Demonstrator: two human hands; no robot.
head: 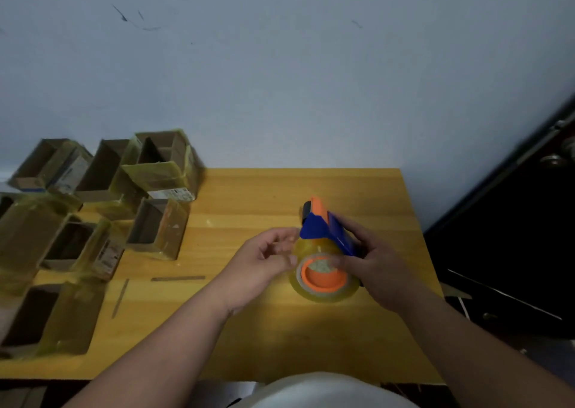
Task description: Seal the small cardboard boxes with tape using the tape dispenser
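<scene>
A blue and orange tape dispenser [323,224] with a roll of clear yellowish tape [323,278] is held above the wooden table [249,330], right of centre. My right hand [378,267] grips its handle from the right. My left hand [264,261] is at the dispenser's left side, fingers loosely curled near the tape's edge; whether it pinches the tape end is unclear through blur. Several small cardboard boxes [160,228], open-topped and wrapped in yellowish tape, stand in a cluster on the left of the table.
A pale wall [280,65] runs behind the table. A dark door [513,236] with metal hardware stands to the right. Two thin cardboard strips [178,278] lie on the table between the boxes and my left arm.
</scene>
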